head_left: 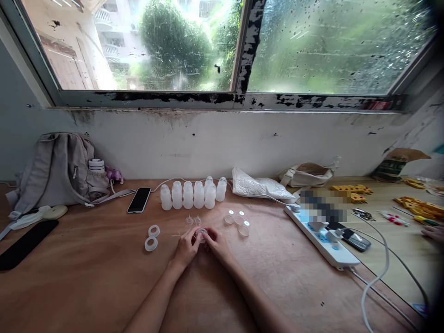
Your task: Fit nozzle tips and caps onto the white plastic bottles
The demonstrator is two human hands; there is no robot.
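Work is gathered at the middle of the bench (104,282), where the left hand (189,245) and the right hand (217,245) meet over one clear round piece (202,236). Both hands are closed on it, each pinching an edge between thumb and fingertips (the fingers hide much of it, so whether it is one part or two is unclear). Whether it rests on the bench or is lifted slightly, I cannot tell.

Just beyond it, on the far side, stand two small clear pointed pieces (189,221). To the left lie two white rings (151,249), seemingly touching; to the right, clear caps (229,219) sit in a loose group. Farther off, a cluster of frosted bottles (188,196) stands upright, with a phone (139,200) to its left.

The step in hand looks like two-handed fingertip work on that single piece, perhaps pressing or turning it; a still view does not settle which. The next move, I judge, calls for one hand steadying the rim while the other applies light, even pressure, since something so small could slip.
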